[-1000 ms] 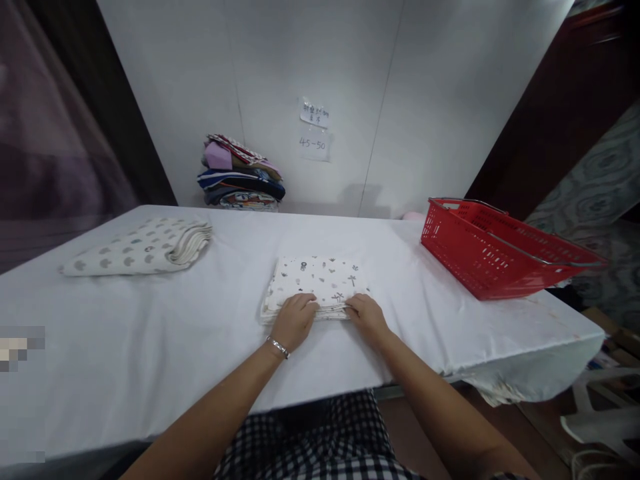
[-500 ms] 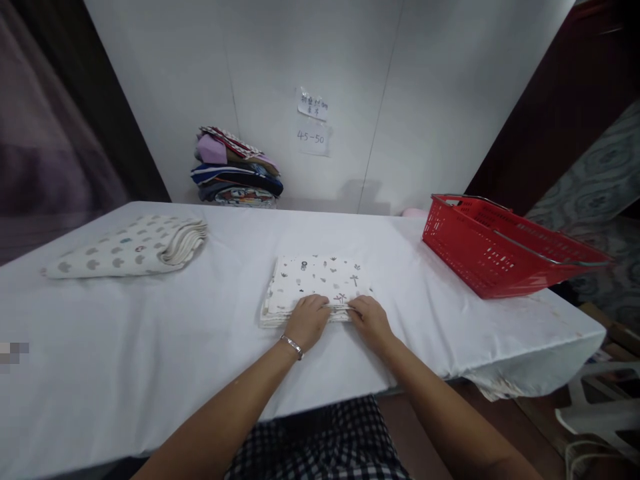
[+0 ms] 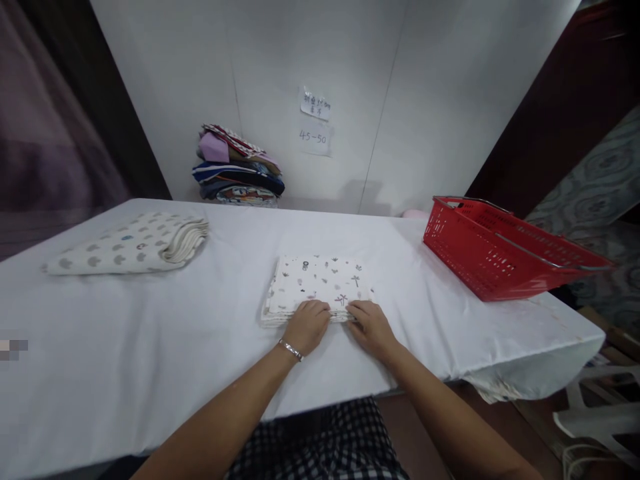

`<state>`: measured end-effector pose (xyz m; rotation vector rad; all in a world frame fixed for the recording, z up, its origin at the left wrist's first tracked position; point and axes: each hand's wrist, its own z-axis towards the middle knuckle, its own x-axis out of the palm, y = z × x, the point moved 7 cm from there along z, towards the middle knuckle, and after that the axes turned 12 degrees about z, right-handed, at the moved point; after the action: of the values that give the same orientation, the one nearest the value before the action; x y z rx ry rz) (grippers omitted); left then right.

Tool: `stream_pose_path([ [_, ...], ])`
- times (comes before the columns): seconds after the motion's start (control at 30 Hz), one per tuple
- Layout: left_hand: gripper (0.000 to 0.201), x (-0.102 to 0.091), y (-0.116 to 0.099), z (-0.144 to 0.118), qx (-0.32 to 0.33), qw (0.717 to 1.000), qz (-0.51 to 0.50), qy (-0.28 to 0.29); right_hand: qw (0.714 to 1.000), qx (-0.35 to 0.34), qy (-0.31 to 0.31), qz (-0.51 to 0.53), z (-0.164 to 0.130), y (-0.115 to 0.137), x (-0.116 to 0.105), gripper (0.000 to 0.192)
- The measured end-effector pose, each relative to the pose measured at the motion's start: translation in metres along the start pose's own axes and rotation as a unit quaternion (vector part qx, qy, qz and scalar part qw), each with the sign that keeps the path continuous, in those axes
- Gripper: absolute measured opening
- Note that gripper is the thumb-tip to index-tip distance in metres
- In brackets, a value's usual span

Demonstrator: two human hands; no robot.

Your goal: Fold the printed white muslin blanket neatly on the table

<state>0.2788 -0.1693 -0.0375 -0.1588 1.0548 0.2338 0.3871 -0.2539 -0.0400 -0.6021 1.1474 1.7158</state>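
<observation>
Right now both my hands rest on the near edge of one folded white cloth with small printed figures (image 3: 320, 283), lying mid-desk: my left hand (image 3: 307, 327) and my right hand (image 3: 371, 328) sit side by side, fingers curled onto the cloth's near hem, the grip pressed down on it rather than closed around it. On the white-covered desk (image 3: 150, 347) I count two folded cloths: mine, and a cream one with grey spots (image 3: 133, 243) at far left, well apart. One red plastic basket (image 3: 500, 248) sits at the right edge. One pile of coloured fabrics (image 3: 237, 167) stands against the far wall. Bare desk lies open on both sides of my cloth.
</observation>
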Motion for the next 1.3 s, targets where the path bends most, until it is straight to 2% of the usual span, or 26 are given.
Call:
stream_pose_path([
  [0.2, 0.015, 0.003, 0.003, -0.002, -0.003, 1.0, -0.007, -0.009, 1.0, 0.013, -0.005, 0.008, -0.002, -0.006, 0.005, 0.028],
  [0.4, 0.013, 0.003, 0.002, 0.0, -0.014, 1.0, 0.003, 0.001, 0.995, 0.041, -0.022, 0.09, 0.002, -0.016, -0.004, 0.023],
  [0.57, 0.014, 0.004, -0.007, 0.009, -0.021, 0.999, 0.035, 0.01, 0.991, 0.047, -0.003, 0.124, 0.007, -0.022, -0.01, 0.021],
  [0.83, 0.017, 0.013, -0.025, 0.028, -0.021, 0.998, 0.06, 0.024, 0.992, 0.058, -0.021, 0.114, 0.01, -0.029, -0.004, 0.018],
  [1.07, 0.014, 0.014, -0.028, 0.022, -0.003, 1.0, -0.009, -0.011, 0.994, 0.017, -0.01, 0.104, 0.005, -0.016, -0.008, 0.024],
  [1.2, 0.014, 0.015, -0.027, 0.02, -0.002, 1.0, -0.028, 0.001, 0.996, -0.017, 0.01, 0.082, 0.001, -0.004, -0.008, 0.036],
  [1.3, 0.017, 0.014, -0.027, 0.019, 0.001, 0.999, -0.038, 0.019, 0.998, -0.015, 0.014, 0.057, -0.001, -0.004, -0.005, 0.033],
])
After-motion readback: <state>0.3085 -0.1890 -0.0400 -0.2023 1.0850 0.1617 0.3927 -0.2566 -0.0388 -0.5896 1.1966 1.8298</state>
